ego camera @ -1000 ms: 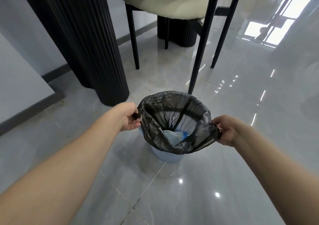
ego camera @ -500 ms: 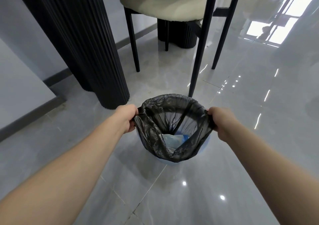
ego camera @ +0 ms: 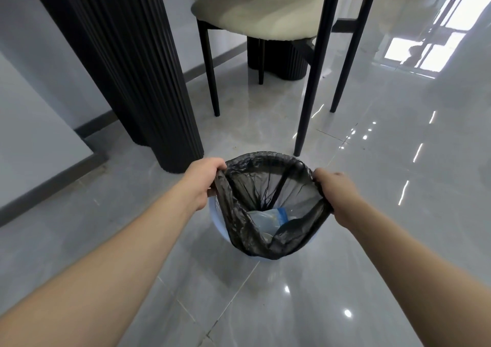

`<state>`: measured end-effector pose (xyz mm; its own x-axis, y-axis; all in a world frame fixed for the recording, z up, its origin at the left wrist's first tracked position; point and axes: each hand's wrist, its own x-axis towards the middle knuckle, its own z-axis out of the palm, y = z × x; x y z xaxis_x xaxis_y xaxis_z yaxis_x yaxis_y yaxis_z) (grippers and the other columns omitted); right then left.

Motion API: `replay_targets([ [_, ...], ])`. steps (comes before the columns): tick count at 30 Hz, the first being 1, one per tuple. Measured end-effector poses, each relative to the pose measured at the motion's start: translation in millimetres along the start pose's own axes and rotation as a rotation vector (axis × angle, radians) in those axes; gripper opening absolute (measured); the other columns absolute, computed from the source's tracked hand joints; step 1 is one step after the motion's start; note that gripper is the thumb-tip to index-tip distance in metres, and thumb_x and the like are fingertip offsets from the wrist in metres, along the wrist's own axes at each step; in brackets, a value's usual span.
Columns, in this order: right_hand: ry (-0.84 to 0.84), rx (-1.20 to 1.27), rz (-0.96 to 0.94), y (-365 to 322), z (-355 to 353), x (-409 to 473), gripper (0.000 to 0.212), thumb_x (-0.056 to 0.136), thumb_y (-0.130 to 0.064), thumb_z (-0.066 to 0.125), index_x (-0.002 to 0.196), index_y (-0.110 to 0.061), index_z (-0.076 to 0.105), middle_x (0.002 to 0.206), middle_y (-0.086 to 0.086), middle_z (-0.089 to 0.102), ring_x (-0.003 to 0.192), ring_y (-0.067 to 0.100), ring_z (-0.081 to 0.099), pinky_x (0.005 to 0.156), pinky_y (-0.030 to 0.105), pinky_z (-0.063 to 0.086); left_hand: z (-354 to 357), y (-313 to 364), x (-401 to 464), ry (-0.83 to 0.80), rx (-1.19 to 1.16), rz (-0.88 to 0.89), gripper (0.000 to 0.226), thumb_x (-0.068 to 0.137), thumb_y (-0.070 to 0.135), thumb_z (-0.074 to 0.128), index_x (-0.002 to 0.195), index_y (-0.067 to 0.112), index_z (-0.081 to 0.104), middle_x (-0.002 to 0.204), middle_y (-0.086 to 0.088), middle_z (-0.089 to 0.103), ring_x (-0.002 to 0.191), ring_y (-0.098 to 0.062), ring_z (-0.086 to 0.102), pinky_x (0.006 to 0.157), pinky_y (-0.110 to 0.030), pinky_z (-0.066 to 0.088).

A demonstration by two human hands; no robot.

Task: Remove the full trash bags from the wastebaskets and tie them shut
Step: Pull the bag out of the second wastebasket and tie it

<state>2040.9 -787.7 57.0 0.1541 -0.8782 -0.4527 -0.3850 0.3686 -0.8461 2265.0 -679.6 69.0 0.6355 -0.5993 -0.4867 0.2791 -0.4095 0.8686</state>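
Two bare forearms reach forward over the glossy grey tiled floor [ego camera: 265,306]. The left hand [ego camera: 203,180] has its fingers clamped on the left rim of the black trash bag [ego camera: 247,229], and the right hand [ego camera: 336,195] is closed on the right rim, so the mouth is stretched open between them. The bag sits in a pale blue wastebasket [ego camera: 216,221] on the floor, with clear and blue plastic litter [ego camera: 268,217] inside. Beyond it stand a black-legged chair [ego camera: 255,19] and a black fluted column [ego camera: 138,80].
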Motion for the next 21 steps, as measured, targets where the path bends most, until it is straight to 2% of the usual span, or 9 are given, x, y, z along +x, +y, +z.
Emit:
replay_targets([
  [3,-0.018,-0.035,0.026,4.4,-2.3,5.3,0.015,0.082,-0.015,0.063,0.086,-0.001,0.066,0.075,0.014,0.053,0.066,0.027,0.051,0.06,0.036,0.045,-1.0,2.5,-1.7,0.026,-0.106,0.093,0.007,0.074,0.009,0.056,0.072,0.015,0.054,0.066,-0.003,0.048,0.062,-0.018,0.048,0.063,-0.033,0.039],
  [4,-0.017,-0.03,0.012,4.5,-3.2,6.9,0.017,0.083,-0.013,0.063,0.09,0.002,0.068,0.076,0.014,0.055,0.066,0.026,0.052,0.061,0.034,0.045,-1.7,3.2,-2.7,0.036,-0.131,0.119,0.007,0.074,0.01,0.056,0.07,0.015,0.053,0.067,-0.003,0.048,0.063,-0.018,0.048,0.064,-0.033,0.039],
  [6,-0.015,-0.006,-0.021,1.8,-4.6,7.7,0.014,0.087,-0.013,0.062,0.092,-0.003,0.071,0.07,0.009,0.061,0.059,0.024,0.056,0.056,0.026,0.048,-2.3,4.0,-4.5,0.049,-0.163,0.177,0.008,0.073,0.01,0.057,0.068,0.014,0.051,0.068,-0.004,0.046,0.067,-0.019,0.046,0.064,-0.033,0.037],
  [9,-0.006,0.037,-0.072,-4.9,-7.7,8.7,0.015,0.09,-0.018,0.057,0.083,-0.009,0.067,0.07,0.005,0.059,0.061,0.016,0.053,0.052,0.023,0.041,-2.0,4.3,-4.5,0.122,-0.134,0.289,0.012,0.071,0.01,0.057,0.063,0.011,0.047,0.067,-0.008,0.038,0.069,-0.02,0.039,0.065,-0.034,0.031],
  [11,0.015,0.092,-0.072,-6.2,-8.8,12.4,0.019,0.088,-0.018,0.05,0.082,-0.003,0.059,0.079,0.008,0.05,0.072,0.02,0.046,0.064,0.041,0.046,-2.2,5.4,-4.6,0.199,-0.054,0.376,0.019,0.071,0.01,0.058,0.06,0.01,0.042,0.065,-0.008,0.03,0.065,-0.02,0.032,0.063,-0.034,0.027],
  [12,0.012,0.12,-0.06,-6.8,-8.4,13.1,0.019,0.086,-0.019,0.048,0.083,-0.002,0.055,0.083,0.008,0.047,0.077,0.022,0.043,0.078,0.052,0.048,-2.3,5.8,-4.9,0.216,-0.023,0.414,0.025,0.072,0.011,0.058,0.058,0.011,0.038,0.063,-0.007,0.027,0.063,-0.02,0.03,0.061,-0.033,0.025],
  [13,-0.002,0.16,-0.048,-7.0,-7.7,13.1,0.016,0.083,-0.021,0.046,0.085,-0.007,0.053,0.086,0.009,0.045,0.08,0.023,0.042,0.086,0.055,0.047,-2.4,5.6,-5.1,0.21,-0.015,0.436,0.028,0.073,0.011,0.058,0.057,0.011,0.036,0.063,-0.007,0.025,0.062,-0.019,0.028,0.06,-0.033,0.024],
  [17,-0.065,0.367,-0.026,-4.3,-4.8,14.2,0.015,0.082,-0.022,0.048,0.089,-0.01,0.054,0.085,0.01,0.048,0.077,0.024,0.047,0.074,0.037,0.043,0.2,8.0,-7.6,0.089,-0.15,0.295,0.011,0.08,0.008,0.055,0.072,0.009,0.048,0.07,-0.009,0.039,0.068,-0.019,0.041,0.064,-0.033,0.033],
  [21,-0.149,0.404,-0.053,0.8,-8.3,19.7,0.017,0.085,-0.021,0.06,0.092,-0.005,0.06,0.077,0.008,0.061,0.06,0.014,0.059,0.059,0.026,0.05,-0.2,10.7,-8.3,-0.017,-0.239,0.149,0.005,0.082,0.011,0.052,0.079,0.01,0.056,0.076,-0.01,0.055,0.074,-0.024,0.054,0.069,-0.035,0.043],
])
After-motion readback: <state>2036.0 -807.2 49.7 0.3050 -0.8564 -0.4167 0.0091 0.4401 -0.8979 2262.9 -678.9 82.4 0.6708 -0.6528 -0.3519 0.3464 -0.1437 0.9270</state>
